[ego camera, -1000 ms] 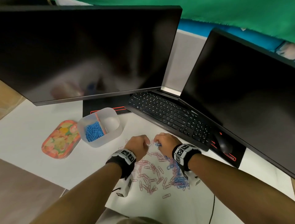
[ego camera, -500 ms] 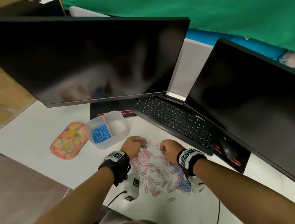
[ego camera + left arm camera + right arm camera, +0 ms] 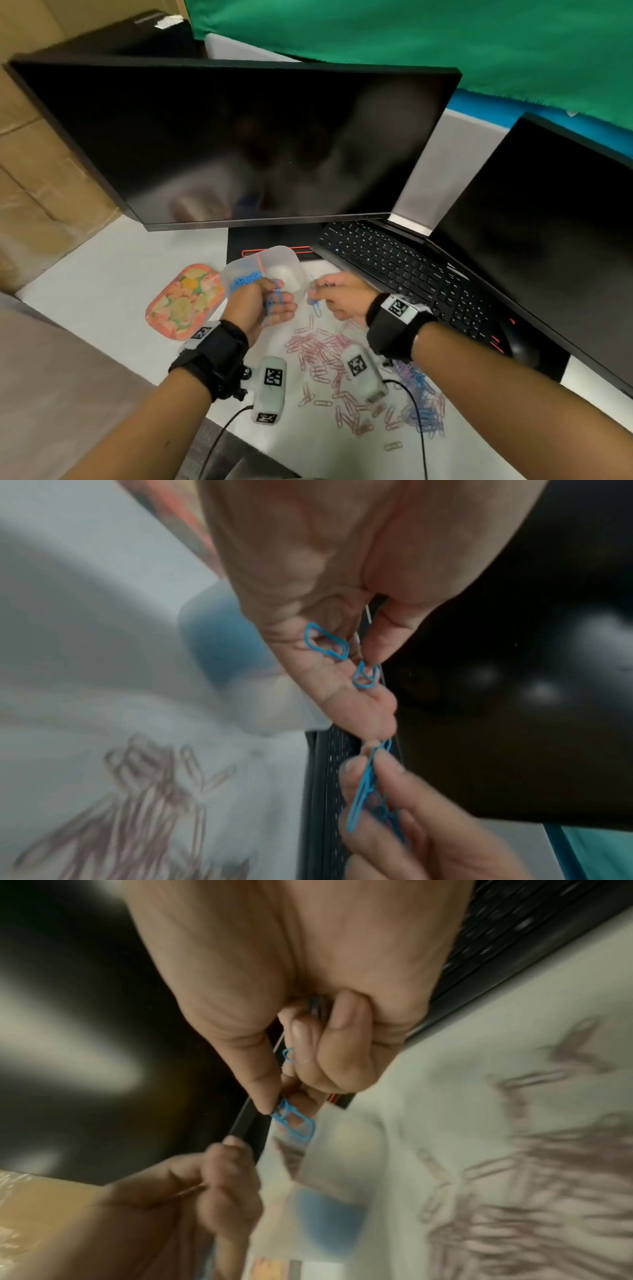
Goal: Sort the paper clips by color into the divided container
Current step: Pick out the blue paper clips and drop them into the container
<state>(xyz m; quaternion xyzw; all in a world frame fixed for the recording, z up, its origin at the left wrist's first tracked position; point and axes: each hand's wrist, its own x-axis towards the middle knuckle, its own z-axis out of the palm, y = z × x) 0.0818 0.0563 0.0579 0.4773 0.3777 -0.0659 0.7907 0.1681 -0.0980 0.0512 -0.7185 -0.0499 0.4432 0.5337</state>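
A translucent divided container (image 3: 287,254) stands behind my hands, with blue clips (image 3: 244,280) in its left compartment; the right compartment looks bare. My left hand (image 3: 279,298) hovers just in front of it, fingers curled round several blue paper clips (image 3: 327,645). My right hand (image 3: 317,292) is a little to the right and pinches a small bunch of blue paper clips (image 3: 295,1121) between thumb and forefinger. The fingertips of the two hands nearly meet. A pile of pink clips (image 3: 325,359) lies on the white table below the hands, and a heap of blue clips (image 3: 423,402) lies at its right.
A flowered orange tray (image 3: 181,303) lies left of the container. A black keyboard (image 3: 404,270) and mouse (image 3: 520,349) sit at the right, under two dark monitors (image 3: 246,144). Cardboard boxes (image 3: 30,178) stand at the far left. The table's front edge runs near my left forearm.
Both hands have lifted off the clip pile and moved up toward the container, each carrying blue clips. The head view has tilted up.
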